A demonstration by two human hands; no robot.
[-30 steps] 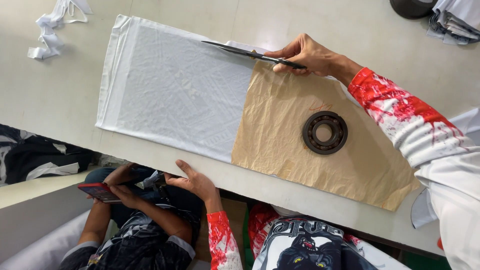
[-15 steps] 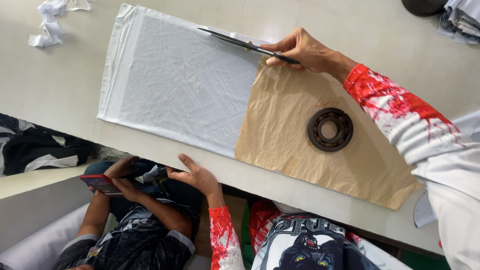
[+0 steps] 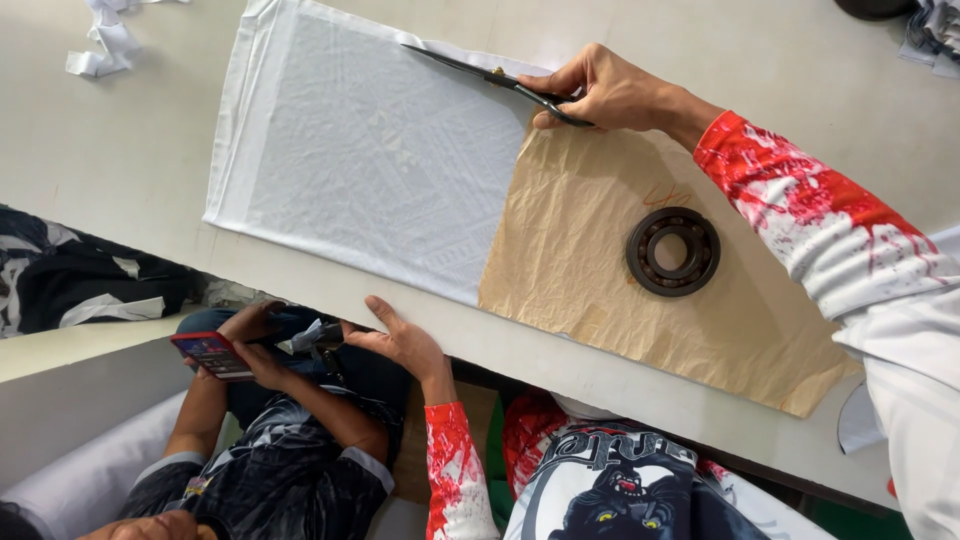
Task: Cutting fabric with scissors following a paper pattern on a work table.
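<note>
The pale worktable [image 3: 150,180] fills most of the view. On it lies a white fabric piece [image 3: 370,170], flat, reaching from the centre toward 11 o'clock. A crumpled brown paper pattern [image 3: 590,270] lies partly over its right end and runs toward 4 o'clock. A dark metal bearing ring [image 3: 673,251] rests on the paper, at 3 o'clock from the centre.

The right hand [image 3: 600,95], at 1 o'clock, is closed around the handles of the black scissors [image 3: 490,75]; the blades point toward 10 o'clock along the upper edge of the fabric.

The left hand [image 3: 400,340], at 6 o'clock, is open with spread fingers, holds nothing, and lies at the near table edge.

Another person sits at 8 o'clock, holding a red phone [image 3: 212,355]. White fabric scraps [image 3: 105,45] lie at 10 o'clock.
</note>
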